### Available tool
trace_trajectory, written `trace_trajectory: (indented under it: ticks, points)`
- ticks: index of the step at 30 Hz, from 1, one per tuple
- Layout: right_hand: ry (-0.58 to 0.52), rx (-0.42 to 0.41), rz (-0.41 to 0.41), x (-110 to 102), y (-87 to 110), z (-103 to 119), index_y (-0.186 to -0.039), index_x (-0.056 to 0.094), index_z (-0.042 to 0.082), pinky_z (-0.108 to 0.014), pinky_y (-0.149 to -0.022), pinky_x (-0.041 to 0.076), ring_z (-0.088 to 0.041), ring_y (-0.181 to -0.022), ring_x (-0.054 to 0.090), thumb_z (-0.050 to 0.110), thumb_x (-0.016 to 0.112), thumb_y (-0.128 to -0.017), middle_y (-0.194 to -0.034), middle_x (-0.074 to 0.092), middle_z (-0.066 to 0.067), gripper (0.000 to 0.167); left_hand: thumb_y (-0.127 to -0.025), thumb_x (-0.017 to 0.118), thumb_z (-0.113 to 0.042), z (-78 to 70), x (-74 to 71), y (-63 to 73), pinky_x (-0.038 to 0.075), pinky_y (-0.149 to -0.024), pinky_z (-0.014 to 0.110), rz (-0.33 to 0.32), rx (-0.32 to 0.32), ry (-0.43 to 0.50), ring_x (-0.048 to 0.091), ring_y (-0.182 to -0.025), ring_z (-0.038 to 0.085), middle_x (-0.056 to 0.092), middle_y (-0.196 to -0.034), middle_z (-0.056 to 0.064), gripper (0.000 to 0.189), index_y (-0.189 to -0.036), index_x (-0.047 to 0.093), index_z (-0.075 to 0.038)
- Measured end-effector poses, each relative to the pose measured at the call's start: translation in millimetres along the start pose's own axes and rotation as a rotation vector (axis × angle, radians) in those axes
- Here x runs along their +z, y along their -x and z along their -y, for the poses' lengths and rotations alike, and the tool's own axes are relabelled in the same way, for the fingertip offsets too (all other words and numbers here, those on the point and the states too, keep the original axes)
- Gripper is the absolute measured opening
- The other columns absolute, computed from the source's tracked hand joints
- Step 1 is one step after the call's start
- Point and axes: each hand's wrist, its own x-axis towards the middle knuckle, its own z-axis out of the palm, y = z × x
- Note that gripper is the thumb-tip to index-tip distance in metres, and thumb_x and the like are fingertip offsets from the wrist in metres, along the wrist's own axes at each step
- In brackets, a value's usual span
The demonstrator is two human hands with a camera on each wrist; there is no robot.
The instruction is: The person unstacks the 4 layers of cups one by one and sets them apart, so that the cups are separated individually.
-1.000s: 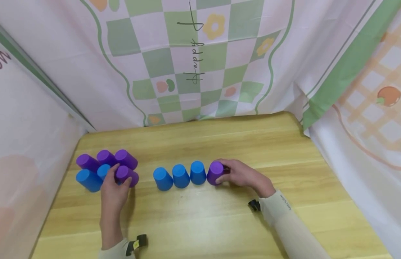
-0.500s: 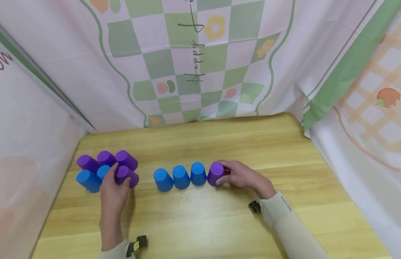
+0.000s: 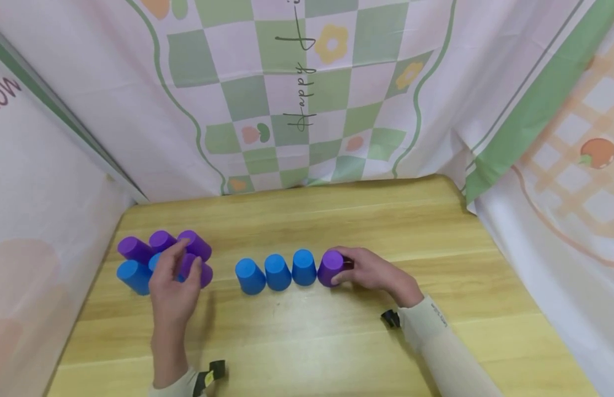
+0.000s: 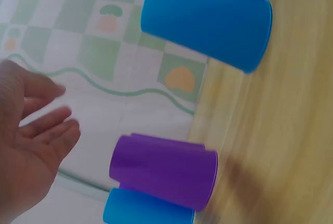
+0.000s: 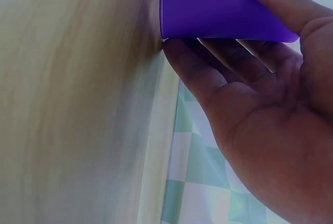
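Note:
In the head view my right hand (image 3: 373,271) holds an upside-down purple cup (image 3: 330,268) at the right end of a row. Its thumb lies on the near side, and the fingers go round the right and far side, as the right wrist view also shows. Three blue cups (image 3: 277,272) continue that row leftward. My left hand (image 3: 172,289), fingers loosely bent and holding nothing, hovers over the left cluster. Beneath it are a purple cup (image 3: 206,274) and a blue cup (image 3: 154,261), both partly hidden. The left wrist view shows a gap between this hand (image 4: 31,141) and the purple cup (image 4: 164,171).
Further upside-down cups fill the cluster: a back row of three purple cups (image 3: 162,241) and a blue cup (image 3: 134,275) at front left. All stand on a wooden table (image 3: 307,342). Printed curtains (image 3: 307,143) border its back and sides.
My left hand has risen off the front purple cup in the left cluster, its fingers no longer beside that cup. The right hand keeps its grip and the cups stay where they were.

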Motion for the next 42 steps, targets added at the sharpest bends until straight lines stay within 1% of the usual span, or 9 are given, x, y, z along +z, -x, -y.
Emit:
trace_trajectory:
  ticks: [2, 4, 7, 10, 13, 16, 21, 28, 42]
  points:
    - [0.0, 0.004, -0.001, 0.3, 0.3, -0.4, -0.137, 0.066, 0.022, -0.054, -0.108, 0.053, -0.023, -0.119, 0.066, 0.025, 0.082, -0.092, -0.125, 0.072, 0.001, 0.048, -0.092, 0.072, 0.012, -1.3, 3.5, 1.4, 0.046, -0.104, 0.007, 0.071, 0.006, 0.067, 0.063, -0.12, 0.009, 0.068, -0.13, 0.022, 0.044, -0.134, 0.066, 0.003]
    - [-0.003, 0.005, -0.001, 0.6, 0.5, -1.1, -0.137, 0.066, 0.023, -0.054, -0.108, 0.053, -0.023, -0.12, 0.066, 0.025, 0.082, -0.092, -0.125, 0.072, 0.001, 0.048, -0.093, 0.072, 0.01, -2.3, 6.9, 3.2, 0.047, -0.108, 0.013, 0.163, -0.025, 0.098, 0.063, -0.128, 0.015, 0.067, -0.135, 0.019, 0.045, -0.136, 0.065, 0.001]
    - [-0.01, 0.011, 0.001, 1.1, 0.7, -1.2, -0.137, 0.066, 0.023, -0.054, -0.108, 0.053, -0.023, -0.12, 0.066, 0.025, 0.082, -0.092, -0.125, 0.072, 0.001, 0.048, -0.099, 0.072, -0.003, -3.8, 11.2, 5.8, 0.047, -0.118, 0.037, 0.33, -0.113, 0.088, 0.057, -0.14, 0.033, 0.061, -0.147, 0.016, 0.047, -0.144, 0.06, -0.007]
    - [-0.005, 0.014, -0.001, 1.0, 0.8, -1.1, -0.137, 0.066, 0.024, -0.054, -0.108, 0.053, -0.023, -0.12, 0.066, 0.026, 0.082, -0.092, -0.125, 0.072, 0.001, 0.048, -0.103, 0.07, -0.019, -5.4, 15.7, 6.5, 0.037, -0.122, 0.061, 0.481, -0.19, 0.059, 0.045, -0.149, 0.043, 0.052, -0.157, 0.012, 0.053, -0.152, 0.053, -0.016]
    - [0.002, 0.014, -0.006, 0.5, 0.6, -0.8, -0.138, 0.066, 0.023, -0.054, -0.108, 0.053, -0.023, -0.12, 0.066, 0.025, 0.082, -0.092, -0.126, 0.072, 0.001, 0.048, -0.102, 0.071, -0.034, -7.0, 20.3, 6.9, 0.031, -0.125, 0.064, 0.591, -0.254, 0.046, 0.037, -0.153, 0.044, 0.046, -0.163, 0.009, 0.061, -0.157, 0.047, -0.021]
    - [0.001, 0.014, -0.005, 0.3, 0.4, -0.7, -0.137, 0.066, 0.023, -0.054, -0.109, 0.053, -0.023, -0.12, 0.066, 0.025, 0.082, -0.092, -0.126, 0.072, 0.001, 0.048, -0.099, 0.075, -0.04, -7.6, 23.4, 7.9, 0.031, -0.125, 0.063, 0.651, -0.269, 0.031, 0.035, -0.155, 0.043, 0.045, -0.164, 0.008, 0.069, -0.158, 0.046, -0.023]
    - [0.008, 0.014, -0.004, 0.4, 0.2, -1.4, -0.138, 0.065, 0.024, -0.054, -0.108, 0.053, -0.023, -0.12, 0.066, 0.027, 0.082, -0.092, -0.126, 0.072, 0.002, 0.049, -0.095, 0.081, -0.033, -7.2, 26.9, 9.0, 0.03, -0.126, 0.062, 0.709, -0.28, 0.018, 0.035, -0.156, 0.039, 0.045, -0.165, 0.005, 0.073, -0.158, 0.046, -0.026]
    - [0.016, 0.007, -0.006, 0.2, 0.2, -2.3, -0.138, 0.065, 0.023, -0.054, -0.107, 0.053, -0.023, -0.119, 0.066, 0.028, 0.083, -0.092, -0.125, 0.072, 0.002, 0.049, -0.092, 0.084, -0.025, -7.9, 32.3, 11.2, 0.033, -0.123, 0.065, 0.753, -0.336, -0.019, 0.035, -0.155, 0.044, 0.042, -0.167, 0.008, 0.079, -0.16, 0.043, -0.027]
    - [0.002, 0.017, -0.005, 0.7, 0.4, -2.1, -0.136, 0.066, 0.025, -0.054, -0.108, 0.053, -0.022, -0.119, 0.065, 0.026, 0.082, -0.092, -0.125, 0.072, 0.003, 0.047, -0.097, 0.074, -0.007, 0.9, 43.6, 11.7, 0.04, -0.119, 0.063, 0.709, -0.376, -0.041, 0.044, -0.149, 0.046, 0.049, -0.161, 0.016, 0.067, -0.157, 0.048, -0.018]
